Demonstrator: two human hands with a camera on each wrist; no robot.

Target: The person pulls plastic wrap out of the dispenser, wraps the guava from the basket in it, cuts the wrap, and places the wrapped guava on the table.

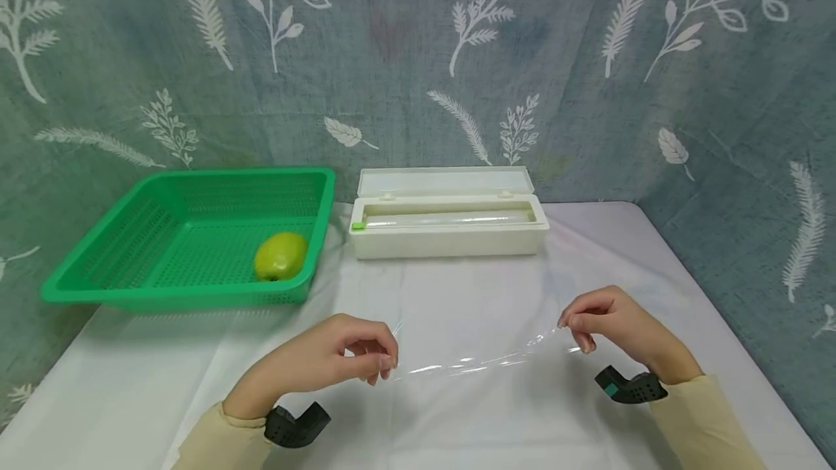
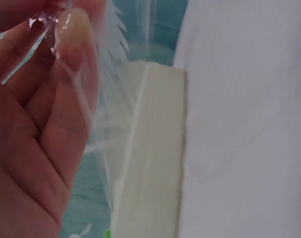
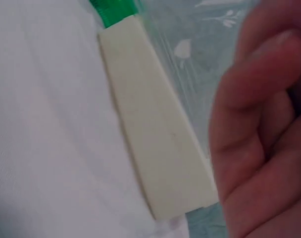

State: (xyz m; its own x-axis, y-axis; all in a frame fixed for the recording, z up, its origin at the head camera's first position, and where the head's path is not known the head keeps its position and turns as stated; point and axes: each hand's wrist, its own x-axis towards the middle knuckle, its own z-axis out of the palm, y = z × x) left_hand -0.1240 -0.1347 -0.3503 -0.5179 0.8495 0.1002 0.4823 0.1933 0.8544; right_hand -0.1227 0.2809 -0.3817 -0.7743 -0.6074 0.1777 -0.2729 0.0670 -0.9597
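A person's left hand [image 1: 333, 354] pinches one end of a clear plastic film [image 1: 480, 365] between the thumb and the fingers. The right hand [image 1: 610, 332] pinches the other end with the tips of its thumb and forefinger. The film is between the two hands, above the white cloth [image 1: 457, 426], and it sags a little in the middle. In the left wrist view, the film hangs from the fingertips, and a part of the box is seen through it.

This white box [image 1: 447, 244] stands on the cloth, beyond the hands. Its lid [image 1: 446, 181] is raised at the back, a clear roll [image 1: 451, 219] lies inside, and a small green piece [image 1: 358, 225] sits at its left end. To the left of the box is a green basket [image 1: 189, 293]. A yellow-green fruit [image 1: 281, 256] rests in it, near the front right corner. Behind everything hangs a grey-green curtain [image 1: 392, 78] with white leaves.
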